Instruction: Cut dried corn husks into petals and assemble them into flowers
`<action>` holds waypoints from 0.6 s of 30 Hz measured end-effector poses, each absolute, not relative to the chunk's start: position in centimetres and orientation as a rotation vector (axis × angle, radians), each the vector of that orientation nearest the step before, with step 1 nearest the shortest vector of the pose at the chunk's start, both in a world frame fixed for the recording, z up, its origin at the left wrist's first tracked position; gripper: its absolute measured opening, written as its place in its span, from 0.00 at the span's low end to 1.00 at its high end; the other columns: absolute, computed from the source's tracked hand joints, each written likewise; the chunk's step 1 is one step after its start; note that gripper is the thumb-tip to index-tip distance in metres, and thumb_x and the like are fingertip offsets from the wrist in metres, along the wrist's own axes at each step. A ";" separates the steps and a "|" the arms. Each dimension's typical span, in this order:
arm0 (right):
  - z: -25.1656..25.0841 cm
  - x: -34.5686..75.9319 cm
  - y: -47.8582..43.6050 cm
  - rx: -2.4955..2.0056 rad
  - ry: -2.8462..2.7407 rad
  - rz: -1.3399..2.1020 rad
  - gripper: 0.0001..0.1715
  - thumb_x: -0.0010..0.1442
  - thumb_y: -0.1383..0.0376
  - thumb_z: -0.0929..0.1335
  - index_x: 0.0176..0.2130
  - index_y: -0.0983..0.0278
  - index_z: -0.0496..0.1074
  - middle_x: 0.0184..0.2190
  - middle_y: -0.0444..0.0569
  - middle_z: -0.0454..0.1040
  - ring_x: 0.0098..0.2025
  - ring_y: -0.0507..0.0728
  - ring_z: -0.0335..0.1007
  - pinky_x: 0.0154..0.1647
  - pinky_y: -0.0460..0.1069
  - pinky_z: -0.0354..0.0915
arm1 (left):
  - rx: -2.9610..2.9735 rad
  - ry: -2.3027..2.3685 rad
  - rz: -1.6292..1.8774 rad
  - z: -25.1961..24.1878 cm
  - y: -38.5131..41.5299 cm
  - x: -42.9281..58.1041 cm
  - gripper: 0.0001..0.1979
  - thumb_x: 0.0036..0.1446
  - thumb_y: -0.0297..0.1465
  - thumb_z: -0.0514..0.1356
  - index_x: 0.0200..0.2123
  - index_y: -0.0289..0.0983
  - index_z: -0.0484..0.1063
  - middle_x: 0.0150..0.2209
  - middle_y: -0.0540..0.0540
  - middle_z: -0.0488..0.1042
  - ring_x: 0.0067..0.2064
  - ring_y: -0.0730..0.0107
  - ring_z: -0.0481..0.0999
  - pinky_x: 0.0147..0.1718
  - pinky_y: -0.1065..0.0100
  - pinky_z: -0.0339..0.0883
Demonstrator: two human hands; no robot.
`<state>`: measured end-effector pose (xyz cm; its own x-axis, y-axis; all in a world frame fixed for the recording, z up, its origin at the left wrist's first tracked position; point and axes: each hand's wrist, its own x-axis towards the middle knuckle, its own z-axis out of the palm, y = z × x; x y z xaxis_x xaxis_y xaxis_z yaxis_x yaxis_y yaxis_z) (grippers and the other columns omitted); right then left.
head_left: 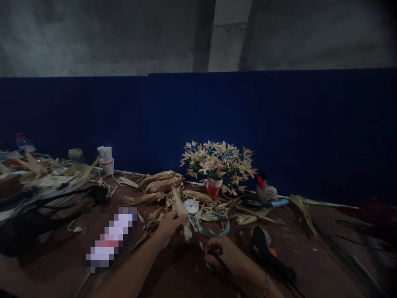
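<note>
My left hand (169, 225) is closed on a strip of dried corn husk (181, 211), holding it tilted above the brown table (310, 265). Just right of it, my right hand (217, 252) is closed round a dark thin tool (217, 256) that looks like scissors, its tip pointing towards the husk's lower end. A pile of dried husks (161, 184) lies just beyond both hands. A white ribbon roll (191, 205) and a loose pale blue ribbon (214, 225) lie between the hands and the pile.
A bouquet of husk flowers in a red cup (217, 165) stands at the back. A black glue gun (266, 252) lies to the right of my right hand. More husks, a jar (76, 155) and a bottle (25, 142) are far left. A blue partition (279, 124) backs the table.
</note>
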<state>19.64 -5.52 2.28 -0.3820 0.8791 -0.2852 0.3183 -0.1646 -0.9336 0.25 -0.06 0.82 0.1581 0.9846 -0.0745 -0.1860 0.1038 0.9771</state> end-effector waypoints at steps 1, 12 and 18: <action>2.4 19.7 -5.5 -1.382 -1.635 1.577 0.06 0.41 0.67 0.67 0.23 0.67 0.65 0.13 0.38 0.63 0.13 0.44 0.52 0.13 0.39 0.49 | 1.069 0.999 1.119 0.8 -0.1 0.2 0.15 0.41 0.39 0.64 0.26 0.32 0.71 0.19 0.50 0.70 0.18 0.79 0.64 0.15 0.76 0.57; 1.8 20.4 -5.2 -1.288 -1.618 1.640 0.07 0.41 0.68 0.67 0.27 0.66 0.66 0.16 0.40 0.66 0.15 0.46 0.58 0.15 0.40 0.52 | 1.029 0.930 1.119 2.0 -0.2 -0.4 0.11 0.39 0.33 0.65 0.25 0.32 0.71 0.19 0.51 0.69 0.19 0.80 0.63 0.19 0.76 0.55; 2.1 20.4 -5.3 -1.294 -1.638 1.633 0.08 0.39 0.68 0.69 0.25 0.67 0.69 0.17 0.39 0.65 0.18 0.45 0.57 0.18 0.40 0.53 | 0.992 0.931 1.121 2.1 -0.4 -0.4 0.12 0.38 0.34 0.65 0.27 0.32 0.73 0.21 0.50 0.72 0.19 0.80 0.63 0.20 0.76 0.54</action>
<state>20.44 -5.32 2.08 -0.4331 0.8585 -0.2745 0.2769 -0.1631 -0.9470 -0.37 -0.41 2.08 0.1864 0.9781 -0.0924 -0.2701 0.1414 0.9524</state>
